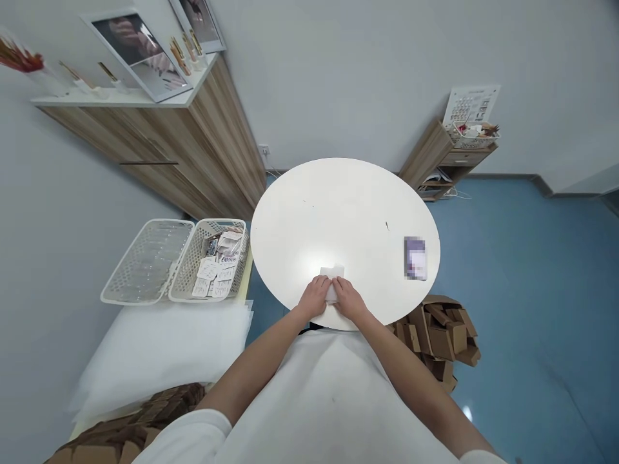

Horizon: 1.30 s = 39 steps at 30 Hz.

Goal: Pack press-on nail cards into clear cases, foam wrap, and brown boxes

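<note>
A small whitish, partly see-through packet [331,272] is at the near edge of the white round table [338,200]. My left hand [314,298] grips it from the left, its fingers bent over the packet's middle. From the right, my right hand [349,300] closes on the same packet, and the fingertips of both hands nearly meet. What the packet contains cannot be made out, and my fingers cover part of it. Toward the table's right side lies a purple and white item [415,258], blurred by pixelation.
On the left stand a white basket [220,296] of printed cards and packets, and another basket [135,298] holding clear plastic pieces. White foam sheets [169,341] lie nearer me. Brown cardboard boxes [442,341] are piled at the lower right. A wooden cabinet [193,148] stands behind left.
</note>
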### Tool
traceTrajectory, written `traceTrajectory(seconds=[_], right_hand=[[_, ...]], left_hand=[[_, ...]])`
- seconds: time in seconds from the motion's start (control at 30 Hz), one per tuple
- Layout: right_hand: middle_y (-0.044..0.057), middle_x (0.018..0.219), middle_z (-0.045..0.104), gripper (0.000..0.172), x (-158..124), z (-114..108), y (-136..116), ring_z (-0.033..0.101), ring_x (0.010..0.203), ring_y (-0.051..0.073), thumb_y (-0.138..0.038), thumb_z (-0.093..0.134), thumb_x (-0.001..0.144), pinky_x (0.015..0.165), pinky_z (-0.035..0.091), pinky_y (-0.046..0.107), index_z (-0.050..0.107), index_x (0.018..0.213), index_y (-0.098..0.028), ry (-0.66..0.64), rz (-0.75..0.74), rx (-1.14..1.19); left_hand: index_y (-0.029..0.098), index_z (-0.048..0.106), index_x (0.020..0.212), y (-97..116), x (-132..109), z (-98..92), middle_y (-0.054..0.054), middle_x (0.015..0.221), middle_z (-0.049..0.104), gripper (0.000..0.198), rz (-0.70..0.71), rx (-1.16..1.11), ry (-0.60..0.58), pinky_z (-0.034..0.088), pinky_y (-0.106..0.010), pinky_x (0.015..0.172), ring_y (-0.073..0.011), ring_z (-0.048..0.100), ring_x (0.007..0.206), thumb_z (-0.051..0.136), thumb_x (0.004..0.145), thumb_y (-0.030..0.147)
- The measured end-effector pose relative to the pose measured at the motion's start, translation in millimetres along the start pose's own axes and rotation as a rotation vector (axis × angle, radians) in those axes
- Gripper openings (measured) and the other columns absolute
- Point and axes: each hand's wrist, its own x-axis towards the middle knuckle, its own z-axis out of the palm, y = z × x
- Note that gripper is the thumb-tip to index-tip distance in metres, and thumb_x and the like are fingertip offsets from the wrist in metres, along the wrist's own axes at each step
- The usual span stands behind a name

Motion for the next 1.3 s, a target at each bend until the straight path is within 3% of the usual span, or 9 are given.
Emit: traceTrajectory(seconds=[0.17, 0.33, 0.6, 0.8, 0.93, 1.1, 1.3], right_hand=[[0.019, 0.127, 0.040, 0.060, -10.1, -8.7, -5.5, 0.037, 0.117, 0.029, -0.020, 0.052, 0.069, 0.094, 0.036, 0.041, 0.036, 0.125, -0.007, -0.070, 0.037, 0.003], [0.014, 0.112, 0.052, 0.044, -27.5, -21.5, 4.2, 0.044, 0.106, 0.027, -0.026, 0.047, 0.074, 0.087, 0.038, 0.039, 0.046, 0.116, -0.011, -0.141, 0.018, 0.097], [0.010, 0.100, 0.049, 0.024, 1.9, -28.5, 24.0, 0.043, 0.092, 0.022, -0.025, 0.044, 0.076, 0.076, 0.042, 0.034, 0.050, 0.097, -0.015, -0.065, 0.044, 0.277], [0.012, 0.104, 0.047, 0.029, 23.1, -18.3, 37.8, 0.043, 0.092, 0.025, -0.028, 0.037, 0.084, 0.074, 0.042, 0.036, 0.048, 0.108, -0.017, -0.011, 0.072, 0.171], [0.013, 0.113, 0.043, 0.037, 27.9, -13.9, 38.5, 0.042, 0.099, 0.027, -0.028, 0.037, 0.084, 0.079, 0.041, 0.039, 0.042, 0.120, -0.019, 0.023, 0.160, 0.210], [0.012, 0.120, 0.034, 0.050, -2.0, -14.1, 33.1, 0.035, 0.113, 0.027, -0.034, 0.039, 0.082, 0.092, 0.036, 0.044, 0.031, 0.129, -0.022, 0.092, 0.295, 0.468], [0.007, 0.120, 0.032, 0.052, -34.7, -4.3, 24.6, 0.041, 0.110, 0.022, -0.039, 0.043, 0.079, 0.090, 0.041, 0.039, 0.033, 0.128, -0.028, -0.066, 0.336, 0.748]], left_hand=[[0.019, 0.047, 0.103, 4.8, -0.8, -2.2, -0.008, 0.102, 0.054, 0.044, 0.015, -0.121, 0.004, 0.037, -0.040, 0.090, -0.0250, 0.047, 0.100, 0.051, 0.059, 0.015], [0.020, 0.050, 0.098, 14.9, -11.2, -2.5, -0.006, 0.093, 0.058, 0.031, -0.042, -0.254, -0.036, 0.041, -0.037, 0.081, -0.0237, 0.051, 0.089, 0.050, 0.067, 0.023], [0.018, 0.038, 0.115, 18.1, -7.3, 15.0, -0.009, 0.106, 0.052, 0.033, -0.368, -0.374, 0.023, 0.040, -0.037, 0.082, -0.0218, 0.050, 0.096, 0.034, 0.085, 0.033], [0.021, 0.033, 0.124, 28.6, 10.7, 21.2, -0.013, 0.118, 0.041, 0.043, -0.739, -0.204, 0.051, 0.035, -0.044, 0.087, -0.0285, 0.040, 0.110, 0.039, 0.084, 0.035], [0.021, 0.024, 0.130, 35.5, 19.6, 16.6, -0.014, 0.120, 0.040, 0.052, -0.846, -0.246, 0.090, 0.035, -0.043, 0.087, -0.0283, 0.039, 0.113, 0.042, 0.082, 0.033], [0.017, 0.033, 0.124, 42.3, 19.6, 18.6, -0.014, 0.116, 0.044, 0.044, -0.889, -0.360, 0.175, 0.037, -0.038, 0.086, -0.0239, 0.044, 0.108, 0.042, 0.082, 0.028], [0.015, 0.039, 0.115, 42.3, 18.6, 18.0, -0.012, 0.106, 0.048, 0.044, -1.050, -0.405, 0.215, 0.040, -0.034, 0.080, -0.0207, 0.050, 0.094, 0.050, 0.078, 0.035]])
